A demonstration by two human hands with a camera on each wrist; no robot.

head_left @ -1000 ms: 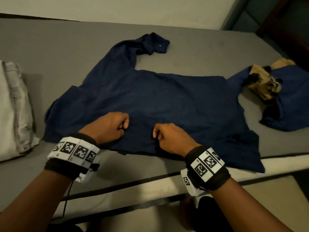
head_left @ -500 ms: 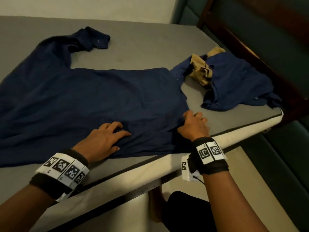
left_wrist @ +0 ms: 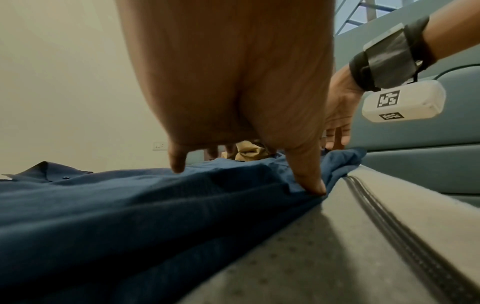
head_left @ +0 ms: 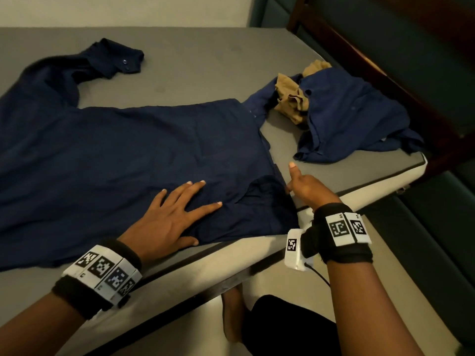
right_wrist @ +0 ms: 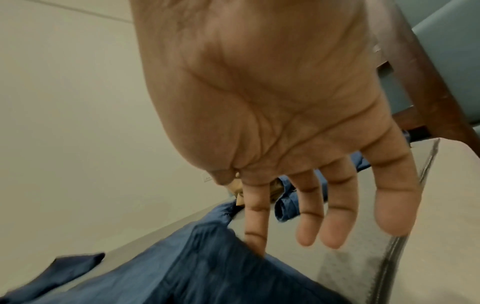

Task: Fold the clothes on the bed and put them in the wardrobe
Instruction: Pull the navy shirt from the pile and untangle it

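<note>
The big shirt [head_left: 133,155] is dark blue. The crumpled shirt [head_left: 354,119] is dark blue too, with tan cloth [head_left: 293,98] tucked in it. The bed [head_left: 205,65] is grey with a white side. The wrist bands [head_left: 341,227] are black with black-and-white squares.

A grey bed [head_left: 205,60] carries a navy shirt [head_left: 128,155] spread flat near its front edge, with a crumpled blue garment [head_left: 354,116] and a tan cloth [head_left: 293,98] bunched together at its right end.
</note>
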